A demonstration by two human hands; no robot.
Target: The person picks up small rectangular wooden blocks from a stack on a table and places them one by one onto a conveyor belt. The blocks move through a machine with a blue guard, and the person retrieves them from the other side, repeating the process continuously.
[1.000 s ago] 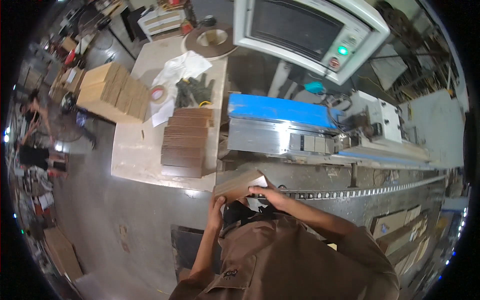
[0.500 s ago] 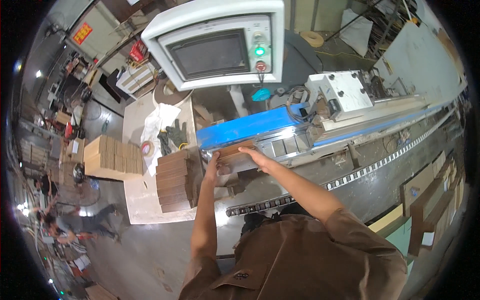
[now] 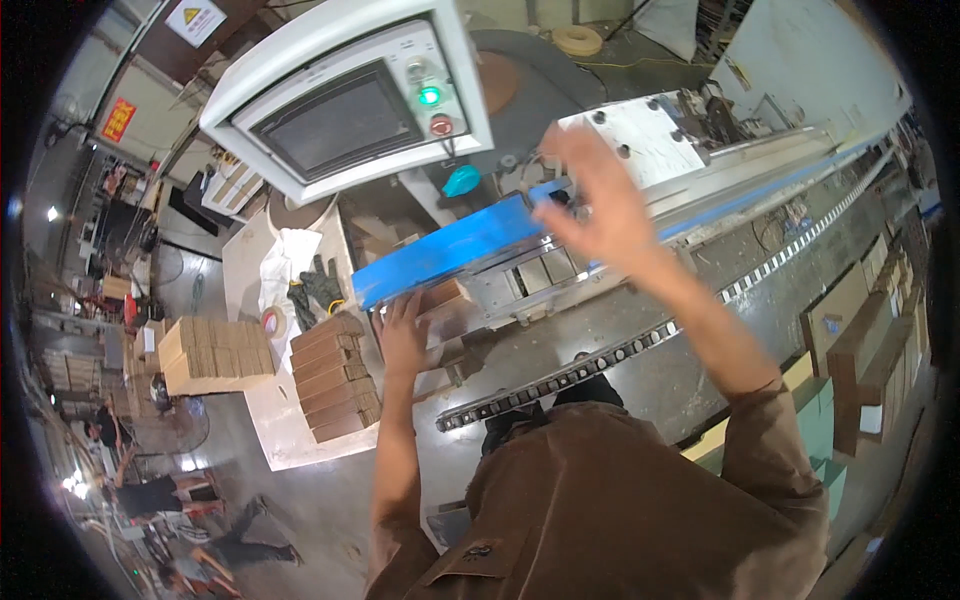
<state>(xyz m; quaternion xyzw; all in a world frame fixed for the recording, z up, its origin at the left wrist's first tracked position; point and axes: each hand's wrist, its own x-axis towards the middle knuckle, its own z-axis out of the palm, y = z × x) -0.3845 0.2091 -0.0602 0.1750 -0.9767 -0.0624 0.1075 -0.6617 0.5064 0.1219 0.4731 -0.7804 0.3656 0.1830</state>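
Observation:
My left hand (image 3: 403, 332) rests at the left end of the machine bed, by the near edge of the blue cover (image 3: 450, 248). Its fingers stretch forward and lie against a brown board (image 3: 445, 297) that sits partly under that cover. My right hand (image 3: 608, 205) is raised over the machine, in front of the white-topped block (image 3: 640, 140). It is smeared by motion, but thumb and fingers stand apart with nothing between them. Left of my left hand, a stack of brown boards (image 3: 330, 385) lies on the pale table (image 3: 268, 425).
A white control panel (image 3: 345, 115) with a lit green button and a red knob stands above the blue cover. On the table are lighter boards (image 3: 215, 355), a tape roll (image 3: 270, 320) and dark gloves (image 3: 318, 288). A roller chain track (image 3: 580, 375) crosses before me.
My right hand has let go of the brown board and moved up and right over the machine. My left hand stays by the board. The view has turned, shifting the panel left.

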